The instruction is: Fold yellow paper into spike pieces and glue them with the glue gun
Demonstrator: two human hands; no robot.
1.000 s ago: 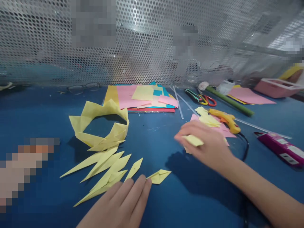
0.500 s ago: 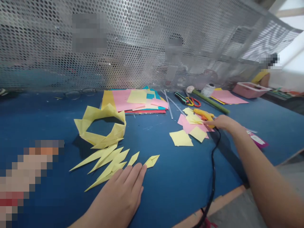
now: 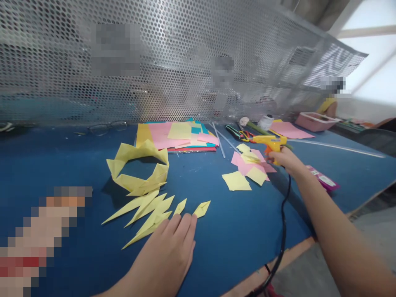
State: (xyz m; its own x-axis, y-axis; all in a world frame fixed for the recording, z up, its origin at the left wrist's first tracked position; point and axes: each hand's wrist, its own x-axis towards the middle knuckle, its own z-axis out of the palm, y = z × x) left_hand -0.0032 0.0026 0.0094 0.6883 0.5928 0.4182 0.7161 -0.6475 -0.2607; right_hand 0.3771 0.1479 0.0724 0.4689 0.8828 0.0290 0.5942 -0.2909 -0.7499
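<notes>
My right hand [image 3: 285,160] is wrapped round the handle of a yellow glue gun [image 3: 269,142], held over the paper pieces with its nozzle to the left. Its black cord [image 3: 283,222] hangs down past the table's front edge. My left hand [image 3: 171,243] lies flat on the table, fingers stretched, fingertips touching or beside a small folded yellow paper diamond [image 3: 203,209]. Several long pointed folded yellow paper pieces [image 3: 150,210] fan out to its left. Behind them stands a ring of folded yellow paper [image 3: 139,165].
Pink and yellow paper squares [image 3: 236,180] lie at mid-table. Coloured sheets [image 3: 161,136] are stacked against the perforated metal screen [image 3: 173,62]. Glue sticks [image 3: 219,142], a purple packet [image 3: 324,180] and a pink basket [image 3: 315,122] are farther right. Another person's blurred arm [image 3: 40,235] reaches in from the left.
My right hand has lifted the glue gun off the paper pieces and turned it more level. My left hand stays by the paper diamond; the view has shifted slightly.
</notes>
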